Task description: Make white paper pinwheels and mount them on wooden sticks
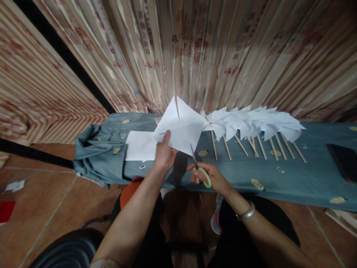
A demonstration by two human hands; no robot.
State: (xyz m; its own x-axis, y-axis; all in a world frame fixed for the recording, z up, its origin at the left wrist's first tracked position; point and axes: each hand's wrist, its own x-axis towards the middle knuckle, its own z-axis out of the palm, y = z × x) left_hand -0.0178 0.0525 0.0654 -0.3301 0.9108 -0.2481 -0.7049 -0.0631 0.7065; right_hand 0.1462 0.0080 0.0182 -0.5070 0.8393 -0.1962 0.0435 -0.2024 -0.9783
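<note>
A square sheet of white paper [182,130], turned cornerwise, is held up over the cloth by my left hand [165,152], its thumb on top. Slits run inward from the sheet's top and left corners. My right hand [208,176] grips scissors [205,178] with pale green handles. Their blades meet the sheet at its bottom corner. Behind my left hand lie more white sheets [140,146]. To the right, several white paper pinwheels [259,121] on wooden sticks lie overlapping in a row.
A long narrow surface under a grey-green cloth [237,178] carries everything; its cloth is bunched at the left end. A dark phone-like object [343,162] lies far right. Patterned curtains [192,48] hang close behind. A black round stool [68,249] stands at lower left.
</note>
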